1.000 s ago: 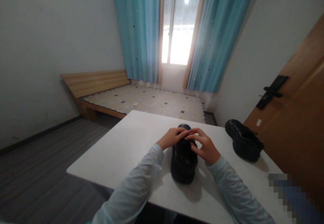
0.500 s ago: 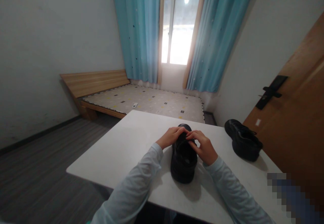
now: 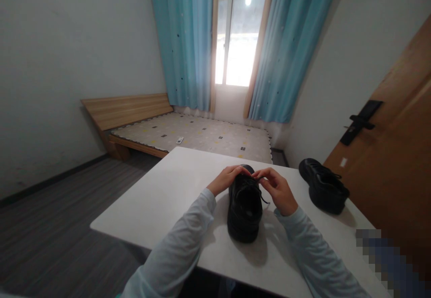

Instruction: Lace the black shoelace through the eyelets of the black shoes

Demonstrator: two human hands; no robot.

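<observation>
A black lace-up shoe [image 3: 244, 219] stands on the white table in front of me, its toe pointing away and its opening towards me. My left hand [image 3: 229, 177] is curled over the left side of its front, fingertips at the lacing. Between the fingertips of my right hand [image 3: 276, 189] a black shoelace [image 3: 259, 179] is pinched, just right of the lacing. A loose lace end [image 3: 265, 200] hangs down the shoe's right side. What the left fingertips press on is partly hidden. The other black shoe [image 3: 325, 188] rests near the table's right edge.
The white table [image 3: 151, 203] reaches from my lap towards a bed [image 3: 202, 131] with a small white device [image 3: 180, 140] on it. A wooden door [image 3: 397, 131] with a black handle is close on the right. Blue curtains [image 3: 191, 42] flank the window behind the bed.
My right hand has shifted slightly right and away from my left hand, drawing the shoelace with it. A lace end now shows beside the shoe. My left hand stays nearly in place.
</observation>
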